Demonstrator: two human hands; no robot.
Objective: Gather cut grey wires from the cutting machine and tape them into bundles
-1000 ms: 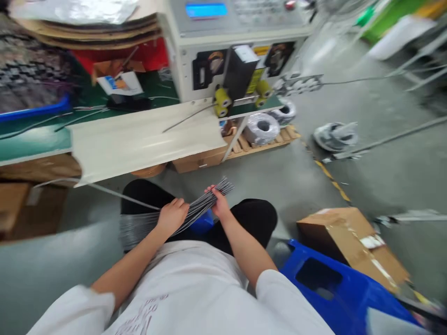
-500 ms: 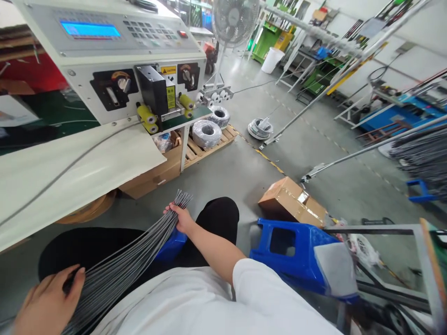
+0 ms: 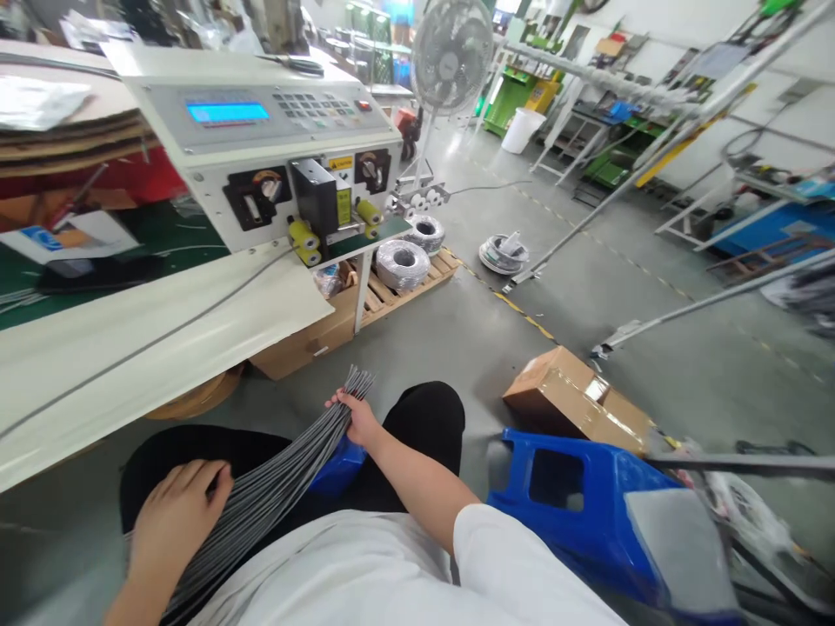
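A long bundle of grey cables (image 3: 287, 474) lies slantwise across my lap, its cut ends fanning out at the upper right. My right hand (image 3: 357, 416) is closed around it just below those ends. Over the lower left of the bundle is my left hand (image 3: 179, 513), palm down, with curled fingers and the thumb close to the forefinger. Whatever it may pinch is hidden. Part of a blue plastic thing (image 3: 340, 465) shows under the cables between my legs.
A cutting machine (image 3: 261, 130) with a lit display stands ahead left, a grey cable running from its yellow rollers over a pale sheet (image 3: 163, 339). Cable coils (image 3: 403, 263) lie on a pallet. A cardboard box (image 3: 574, 396) and blue plastic stool (image 3: 587, 496) are at right.
The view has swung left, so the scene sits further right and lower. My left hand's thumb and forefinger have drawn closer together. My right hand keeps its hold on the cables.
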